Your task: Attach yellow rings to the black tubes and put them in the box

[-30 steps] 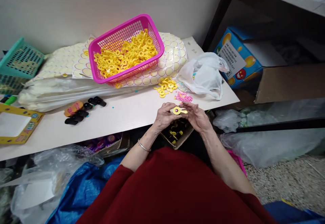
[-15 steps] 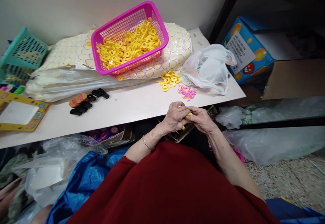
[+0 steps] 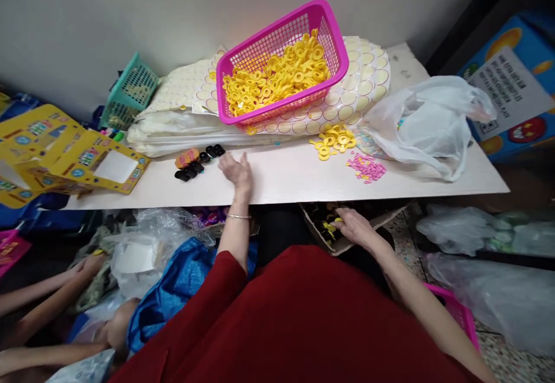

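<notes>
My left hand (image 3: pixel 236 172) is stretched out over the white table (image 3: pixel 281 180), fingers apart, close to several black pieces (image 3: pixel 199 162) and an orange piece (image 3: pixel 187 157). My right hand (image 3: pixel 353 227) is low under the table's edge, over a cardboard box (image 3: pixel 342 243) of yellow and black parts, with a small yellow part (image 3: pixel 337 219) at its fingertips. A pink basket (image 3: pixel 329 30) full of yellow rings rests on stacked printed sheets (image 3: pixel 182 94). Loose yellow rings (image 3: pixel 332 139) and small pink pieces (image 3: pixel 366 168) lie on the table.
A white plastic bag (image 3: pixel 425 122) lies at the table's right. A teal basket (image 3: pixel 130 91) and yellow cartons (image 3: pixel 65 151) stand at left. A blue box (image 3: pixel 515 88) is at far right. Another person's arms (image 3: pixel 43 296) reach in at lower left among plastic bags (image 3: pixel 147 244).
My hands, held together on a yellow part, have separated: the left went out onto the table towards the black pieces, the right dropped to the box. The view swung left.
</notes>
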`<state>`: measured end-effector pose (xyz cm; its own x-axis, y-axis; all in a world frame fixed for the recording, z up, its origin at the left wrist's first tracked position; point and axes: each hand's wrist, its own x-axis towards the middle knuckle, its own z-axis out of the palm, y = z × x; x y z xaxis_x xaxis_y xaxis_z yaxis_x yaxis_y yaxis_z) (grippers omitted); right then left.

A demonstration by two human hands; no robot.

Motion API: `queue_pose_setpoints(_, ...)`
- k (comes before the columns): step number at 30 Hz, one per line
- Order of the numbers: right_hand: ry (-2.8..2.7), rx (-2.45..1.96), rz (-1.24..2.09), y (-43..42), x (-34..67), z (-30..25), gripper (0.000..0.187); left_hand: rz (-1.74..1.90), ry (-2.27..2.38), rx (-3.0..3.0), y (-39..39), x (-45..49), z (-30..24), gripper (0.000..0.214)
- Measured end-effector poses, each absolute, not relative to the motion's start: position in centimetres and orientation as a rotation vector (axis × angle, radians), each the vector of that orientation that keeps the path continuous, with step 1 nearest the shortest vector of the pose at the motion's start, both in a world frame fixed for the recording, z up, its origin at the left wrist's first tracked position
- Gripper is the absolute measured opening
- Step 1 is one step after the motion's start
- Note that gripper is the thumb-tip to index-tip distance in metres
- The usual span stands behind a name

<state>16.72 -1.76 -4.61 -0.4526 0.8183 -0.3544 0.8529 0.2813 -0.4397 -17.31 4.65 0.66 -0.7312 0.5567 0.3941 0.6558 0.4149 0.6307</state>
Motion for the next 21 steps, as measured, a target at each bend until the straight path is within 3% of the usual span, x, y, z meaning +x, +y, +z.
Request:
queue_pose_setpoints(8,2.343,1.648,-0.863,-0.1,17.5,-2.3,0.014,-1.449,-2.697,-0.815,6.4,-23.6,1.5,0.049)
queue_pose_setpoints(10,2.358,1.615,-1.083,-0.2,18.1,-1.1,0.012,-1.436,-2.677,-0.854,6.4,-23.5,1.7,0.044)
queue_pose_setpoints(13,2.393,1.547,-1.713,0.1,19.0,0.8,0.016,-1.397,-2.606,-1.050,6.0,-22.0,2.0,0.027)
queue_pose_setpoints(15,2.511,1.746,-1.880,1.2,19.3,1.7,0.020,-1.387,-2.582,-1.171,5.5,-19.8,1.8,0.024)
queue_pose_setpoints(18,2.825,2.319,-1.368,4.0,19.2,1.5,0.013,-1.413,-2.501,-1.494,4.9,-15.3,0.9,0.026)
queue_pose_setpoints(21,2.967,2.454,-0.894,6.8,18.5,0.5,0.012,-1.481,-2.408,-1.834,4.5,-10.8,0.0,0.029)
